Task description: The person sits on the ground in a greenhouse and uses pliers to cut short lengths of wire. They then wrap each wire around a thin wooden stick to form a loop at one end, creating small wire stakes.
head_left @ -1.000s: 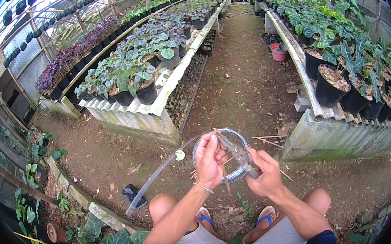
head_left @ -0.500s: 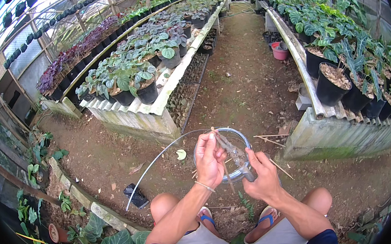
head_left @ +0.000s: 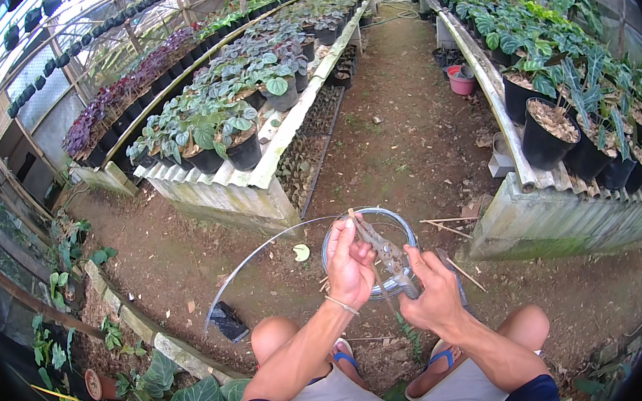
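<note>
My left hand (head_left: pixel 350 266) is closed, with thumb and fingers pinching a thin brown stick (head_left: pixel 377 276) whose tip pokes out above the thumb. Closed around a worn grey-brown metal tool that looks like pliers (head_left: pixel 383 250) is my right hand (head_left: pixel 434 290). The tool's far end meets the stick beside my left thumb; my fingers hide part of its handles. Behind both hands a coil of silvery wire (head_left: pixel 403 223) lies on the ground, and one loose length (head_left: pixel 252 253) arcs out to the left.
Potted plants fill a raised bench (head_left: pixel 279 175) at left and another bench (head_left: pixel 565 215) at right, with a dirt path (head_left: pixel 390 115) between. Thin sticks (head_left: pixel 466 274) lie right of the coil. A black object (head_left: pixel 229 321) sits left of my knee, near a stone border (head_left: pixel 180 353).
Both hands keep their hold and nearly the same pose. The whole view has shifted slightly, and things on the ground appear a little further right and lower.
</note>
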Motion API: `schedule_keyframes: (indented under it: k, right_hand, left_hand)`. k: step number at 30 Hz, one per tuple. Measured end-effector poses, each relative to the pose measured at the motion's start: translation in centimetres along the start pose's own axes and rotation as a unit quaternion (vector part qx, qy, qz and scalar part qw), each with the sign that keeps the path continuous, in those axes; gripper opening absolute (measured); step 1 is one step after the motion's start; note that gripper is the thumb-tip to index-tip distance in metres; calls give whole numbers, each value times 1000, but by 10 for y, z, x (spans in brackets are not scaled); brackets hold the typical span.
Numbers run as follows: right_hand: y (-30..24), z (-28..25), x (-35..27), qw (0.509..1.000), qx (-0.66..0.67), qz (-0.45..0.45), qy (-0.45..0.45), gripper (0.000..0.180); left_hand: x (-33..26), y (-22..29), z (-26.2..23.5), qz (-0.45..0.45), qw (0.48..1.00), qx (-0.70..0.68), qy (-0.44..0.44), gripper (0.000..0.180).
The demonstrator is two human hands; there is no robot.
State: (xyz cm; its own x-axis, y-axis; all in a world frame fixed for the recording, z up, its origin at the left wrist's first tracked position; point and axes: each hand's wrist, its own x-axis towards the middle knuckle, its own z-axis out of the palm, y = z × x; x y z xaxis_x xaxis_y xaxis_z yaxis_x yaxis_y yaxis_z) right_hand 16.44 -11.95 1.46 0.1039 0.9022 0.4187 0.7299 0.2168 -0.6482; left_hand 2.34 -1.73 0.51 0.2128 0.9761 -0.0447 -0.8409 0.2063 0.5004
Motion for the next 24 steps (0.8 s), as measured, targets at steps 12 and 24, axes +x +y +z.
schedule_keyframes:
  k: [12, 24]
  right_hand:
    - [6, 4, 4, 993, -14, -86, 77, 68]
    - [7, 3, 6, 988, -42, -118, 95, 68]
  left_hand:
    - [-1, 5, 0, -16, 999, -29, -30, 6]
    - [-3, 8, 4, 1, 999, -47, -21, 13]
